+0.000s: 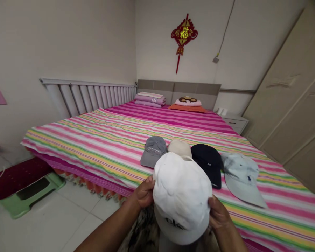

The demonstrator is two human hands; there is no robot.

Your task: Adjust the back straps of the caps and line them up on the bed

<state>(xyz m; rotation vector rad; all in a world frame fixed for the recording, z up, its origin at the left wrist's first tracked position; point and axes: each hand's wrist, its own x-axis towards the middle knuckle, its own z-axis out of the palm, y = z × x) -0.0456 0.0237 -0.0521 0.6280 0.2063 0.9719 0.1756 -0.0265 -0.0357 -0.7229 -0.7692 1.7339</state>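
Both my hands hold a white baseball cap up in front of me, over the edge of the bed. My left hand grips its left side, and my right hand grips its right side. Dark lettering shows near its lower edge. Beyond it, several caps lie in a row on the striped bedspread: a grey cap, a beige cap partly hidden behind the white one, a navy cap and a pale blue cap.
Folded pink bedding and a pillow lie at the headboard. A white radiator runs along the left wall, a bedside cabinet stands far right, and a beige wardrobe lines the right. A green stool stands on the tiled floor.
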